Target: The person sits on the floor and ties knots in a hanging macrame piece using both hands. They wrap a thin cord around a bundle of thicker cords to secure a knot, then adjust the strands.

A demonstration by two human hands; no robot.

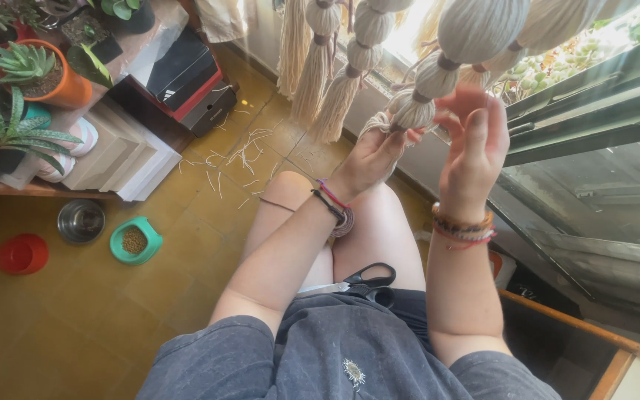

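Yellow-tiled floor (75, 326), littered with cut yarn scraps (242, 152), is lying beneath a seated person who is facing a window sill (587, 118). Cream yarn tassels (327, 81) are hanging in a row at the window. The left hand (372, 159) is closing around the skirt of the nearest tassel (409, 111); the right hand (475, 144) is hovering open beside it, fingers spread, gripping nothing. Judged from this, the strands are being smoothed or combed; trimming would call for the scissors (361, 281), which are resting on the lap. Neighbouring tassels are crowding the left, the sill is hemming the right; open room is lying downward, toward the knees.
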